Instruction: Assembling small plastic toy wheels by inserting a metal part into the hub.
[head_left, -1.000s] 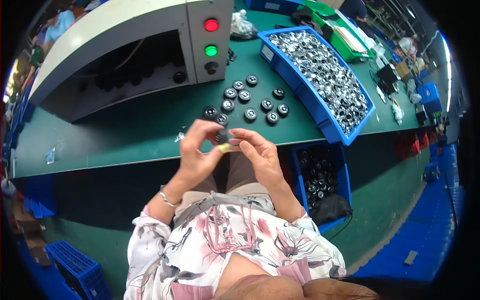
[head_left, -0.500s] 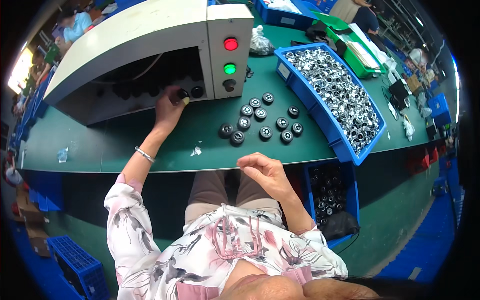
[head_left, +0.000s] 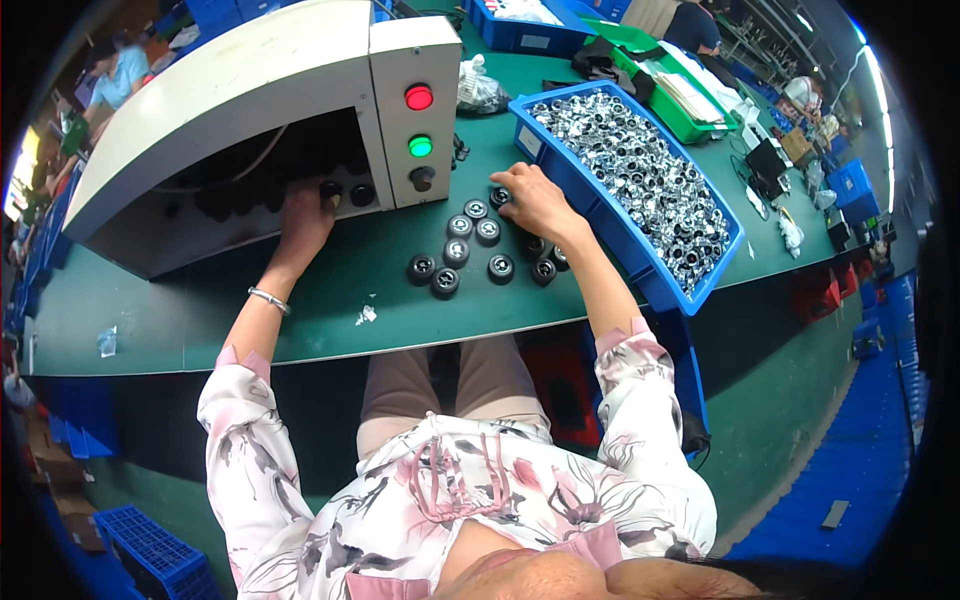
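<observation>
- From my distant place I watched two bare hands, working at the same time on a green table [head_left: 250, 340].
- The left hand [head_left: 305, 222] was inside the opening of the cream machine [head_left: 220, 105], at the left. A dark round piece [head_left: 330, 189] was at its fingertips, just beside a second piece [head_left: 361, 195]; because of the shadow, I cannot tell if the fingers pinched it or only touched it.
- The right hand [head_left: 540, 205] reached to the far edge of the loose wheels [head_left: 501, 268], right of the machine. Its fingers were half bent over one wheel [head_left: 499, 197], but I cannot tell if the grip was firm.
- A blue bin [head_left: 655, 285] with shiny parts [head_left: 640, 160] stood to the right of this hand.
- In my judgement, the step in hand was setting a piece in the machine while selecting another.
- The next move called, I think, for a clean release at the left and a sure pinch at the right, without pushing the neighbouring wheels.
</observation>
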